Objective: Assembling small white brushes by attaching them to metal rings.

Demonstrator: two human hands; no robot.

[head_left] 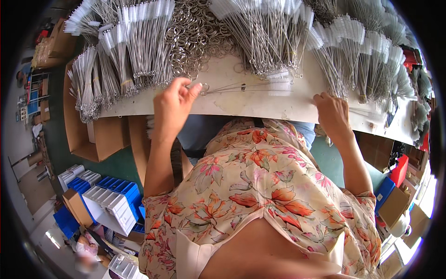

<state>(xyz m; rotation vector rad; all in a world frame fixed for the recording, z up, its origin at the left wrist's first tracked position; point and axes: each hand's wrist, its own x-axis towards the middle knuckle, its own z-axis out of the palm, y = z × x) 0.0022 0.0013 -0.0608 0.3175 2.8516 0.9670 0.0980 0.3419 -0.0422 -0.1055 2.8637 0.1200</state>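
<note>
My left hand [173, 103] pinches a small metal ring [204, 88] at the near edge of the white table [260, 104]. A few thin wire brushes [251, 86] with white bristle tips hang from that ring and lie flat across the tabletop to the right. My right hand [331, 110] rests on the table edge further right, its fingers curled on the ends of a bundle of wire brushes [341, 69]. Whether it grips any of them is hidden.
Bundles of wire brushes [139, 46] cover the back of the table, with a heap of loose metal rings [195, 32] between them. Open cardboard boxes [100, 137] stand under the table at left. Blue and white plastic bins [111, 197] sit on the green floor.
</note>
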